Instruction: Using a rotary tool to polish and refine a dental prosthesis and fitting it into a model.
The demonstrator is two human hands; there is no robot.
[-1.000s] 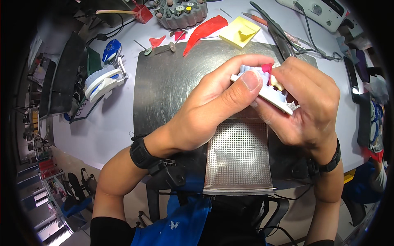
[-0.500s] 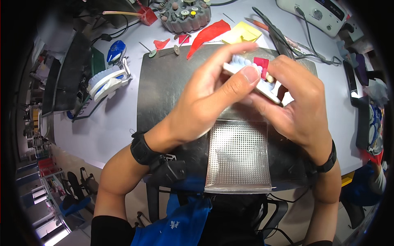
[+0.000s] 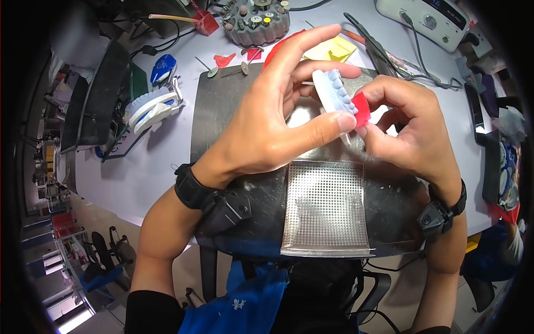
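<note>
A pale blue-white dental cast point(image 3: 331, 92) is held up over the dark metal work plate point(image 3: 239, 189), its row of teeth turned to the right. My left hand point(image 3: 272, 125) grips it, thumb tip at its lower end, with the index finger raised clear and other fingers partly hidden behind. Between thumb and fingertips, my right hand point(image 3: 411, 119) pinches a small red slip point(image 3: 361, 108) against the cast's lower end. Its material I cannot tell. Below both hands lies a perforated metal tray point(image 3: 325, 209).
Behind the plate stand a grey bur holder point(image 3: 256, 25), yellow sticky notes point(image 3: 334, 51) and red scraps point(image 3: 225, 60). Another dental cast in a frame point(image 3: 153, 108) stands at left. A white control box point(image 3: 425, 19) with a cable point(image 3: 420, 50) occupies the far right.
The cast has turned more upright, its teeth now facing right. My left index finger has lifted away. My right hand has shifted slightly lower and now pinches the red slip.
</note>
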